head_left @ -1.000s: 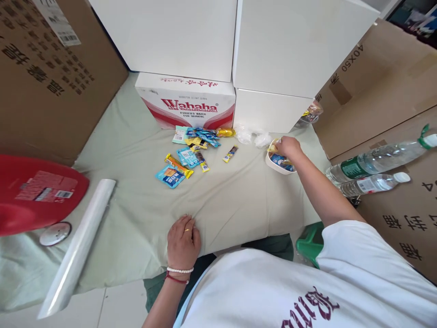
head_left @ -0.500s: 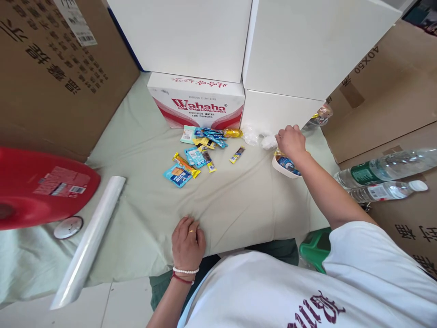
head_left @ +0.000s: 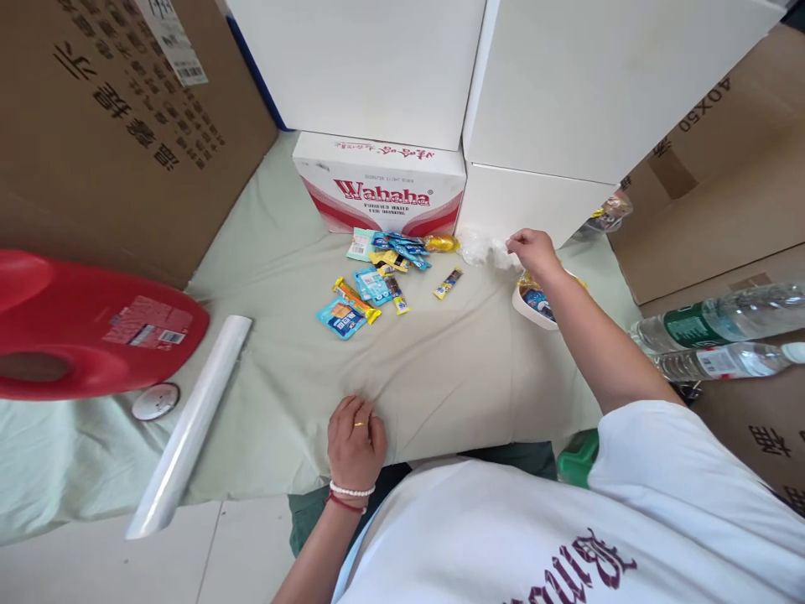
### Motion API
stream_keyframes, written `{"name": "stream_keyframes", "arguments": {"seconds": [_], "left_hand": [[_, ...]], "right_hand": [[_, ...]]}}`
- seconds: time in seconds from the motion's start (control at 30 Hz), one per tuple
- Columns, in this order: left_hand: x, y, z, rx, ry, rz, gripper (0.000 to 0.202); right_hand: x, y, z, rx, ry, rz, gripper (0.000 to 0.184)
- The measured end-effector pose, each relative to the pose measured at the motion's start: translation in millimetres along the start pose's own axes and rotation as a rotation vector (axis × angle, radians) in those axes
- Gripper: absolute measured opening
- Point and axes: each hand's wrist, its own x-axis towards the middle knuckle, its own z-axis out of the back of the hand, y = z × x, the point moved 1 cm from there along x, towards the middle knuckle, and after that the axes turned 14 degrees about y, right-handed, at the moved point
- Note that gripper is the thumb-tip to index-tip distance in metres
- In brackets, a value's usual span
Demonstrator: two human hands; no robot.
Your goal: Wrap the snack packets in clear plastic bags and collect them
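My right hand (head_left: 533, 249) reaches out to the crumpled clear plastic (head_left: 483, 248) lying against a white box, fingers pinched on its edge. Just below my wrist stands a small white bowl (head_left: 527, 309) with packets in it. My left hand (head_left: 355, 439) rests fingers-down on the pale green cloth (head_left: 440, 377) near its front edge, holding nothing. A scatter of small snack packets (head_left: 377, 285), blue, yellow and orange, lies in the middle of the cloth in front of the Wahaha carton (head_left: 383, 191).
White boxes (head_left: 553, 92) stack at the back. Brown cartons stand at left (head_left: 106, 126) and right (head_left: 723, 168). A red container (head_left: 81, 331), a round cap (head_left: 155, 401) and a roll of clear film (head_left: 192, 424) lie at left. Two water bottles (head_left: 717, 335) lie at right.
My right hand has left the bowl and moved up and left to the crumpled plastic. The left hand has stayed in place; the view has shifted a little.
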Motion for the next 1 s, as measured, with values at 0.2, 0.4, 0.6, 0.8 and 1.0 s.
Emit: {"name": "stream_keyframes", "arguments": {"seconds": [0.2,0.4,0.6,0.8,1.0], "left_hand": [[6.0,-22.2,8.3,-0.33,0.003,0.137,0.011],[42.3,-81.3,-22.6,-1.02,0.302,0.477,0.036],[60.1,-78.6,-38.0,-1.432,0.299,0.673,0.04],[44.2,-65.4,-19.5,-1.816,0.342,0.716,0.04],[37.0,-71.6,-23.8,-1.676,0.256,0.742,0.06]], "right_hand": [[-113.8,-6.1,-52.1,0.8,0.311,-0.11,0.038],[-223.9,-19.2,-147.2,0.7,0.27,-0.095,0.033],[-238.0,-25.2,-155.4,0.761,0.337,-0.074,0.025],[-233.3,-38.2,-133.8,1.032,0.568,-0.237,0.035],[-248.7,-33.0,-157.1,0.936,0.586,-0.17,0.066]]}}
